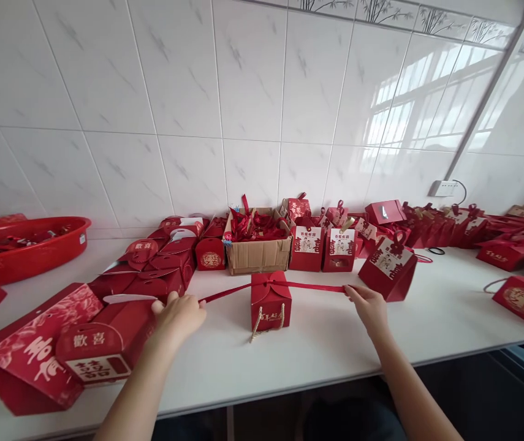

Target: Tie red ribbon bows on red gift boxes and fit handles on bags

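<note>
A small red gift box [268, 303] with gold lettering and a twisted cord handle [260, 318] stands upright on the white table. From its top a red ribbon [312, 286] stretches out to both sides, crossing at the middle of the lid. My left hand [181, 315] is closed on the ribbon's left end, close to the stacked red boxes. The other end is pinched between the thumb and fingers of my right hand [368, 306], just in front of a tilted red box with a white label [389, 269].
Behind stands a cardboard carton [259, 256] full of red ribbons. Many red boxes [146, 269] crowd the left, with a red plastic basin [36, 251] beyond. More finished-looking boxes [459, 226] line the right. A power strip [443, 188] is on the tiled wall. The table's front edge [317, 384] is near me.
</note>
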`<state>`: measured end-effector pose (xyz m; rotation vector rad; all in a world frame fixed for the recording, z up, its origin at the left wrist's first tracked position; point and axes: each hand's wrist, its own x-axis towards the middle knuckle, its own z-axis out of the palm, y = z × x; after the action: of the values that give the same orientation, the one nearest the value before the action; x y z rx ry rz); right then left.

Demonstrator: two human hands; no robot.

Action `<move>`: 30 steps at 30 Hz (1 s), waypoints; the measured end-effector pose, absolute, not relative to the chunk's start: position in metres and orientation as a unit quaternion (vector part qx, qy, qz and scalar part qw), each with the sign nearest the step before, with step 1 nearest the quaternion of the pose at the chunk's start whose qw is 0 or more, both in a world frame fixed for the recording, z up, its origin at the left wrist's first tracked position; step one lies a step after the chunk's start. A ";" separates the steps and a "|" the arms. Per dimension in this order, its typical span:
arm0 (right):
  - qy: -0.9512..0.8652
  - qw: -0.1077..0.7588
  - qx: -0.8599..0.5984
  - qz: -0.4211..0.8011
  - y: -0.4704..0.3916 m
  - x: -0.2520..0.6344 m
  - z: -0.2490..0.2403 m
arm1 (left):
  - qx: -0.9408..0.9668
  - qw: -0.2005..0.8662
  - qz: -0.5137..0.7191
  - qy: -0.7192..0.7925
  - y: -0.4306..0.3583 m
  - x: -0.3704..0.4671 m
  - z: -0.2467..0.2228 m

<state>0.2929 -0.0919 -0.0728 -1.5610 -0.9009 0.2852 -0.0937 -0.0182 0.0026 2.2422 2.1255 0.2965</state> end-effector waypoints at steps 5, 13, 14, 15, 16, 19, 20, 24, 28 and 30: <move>-0.470 0.566 -0.673 0.070 -0.074 0.278 -0.047 | 0.733 0.015 0.163 0.660 -0.014 -0.073 0.005; -0.682 0.457 -0.547 0.164 -0.030 0.211 0.008 | 0.803 0.164 0.302 0.487 0.006 -0.028 0.016; -0.684 0.453 -0.546 0.170 -0.025 0.207 0.007 | 0.801 0.187 0.314 0.474 0.009 -0.026 0.015; -0.681 0.452 -0.548 0.178 -0.021 0.205 0.004 | 0.797 0.208 0.325 0.464 0.011 -0.024 0.014; -0.677 0.451 -0.550 0.188 -0.017 0.204 0.000 | 0.792 0.226 0.335 0.457 0.013 -0.024 0.011; -0.658 0.450 -0.553 0.243 -0.010 0.206 -0.020 | 0.773 0.290 0.348 0.444 0.015 -0.027 0.001; -0.652 0.449 -0.550 0.265 -0.009 0.207 -0.026 | 0.762 0.323 0.349 0.440 0.015 -0.028 -0.003; -0.636 0.451 -0.532 0.330 -0.010 0.206 -0.041 | 0.703 0.444 0.347 0.434 0.011 -0.032 -0.015; -0.619 0.443 -0.521 0.386 -0.015 0.204 -0.041 | 0.663 0.510 0.329 0.439 0.009 -0.030 -0.017; -0.594 0.433 -0.524 0.431 -0.018 0.203 -0.040 | 0.640 0.550 0.309 0.439 0.008 -0.028 -0.016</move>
<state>0.2031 -0.0180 -0.0395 -1.3059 -1.4799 1.0731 -0.0281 0.0082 -0.0158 1.5153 1.0384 0.7316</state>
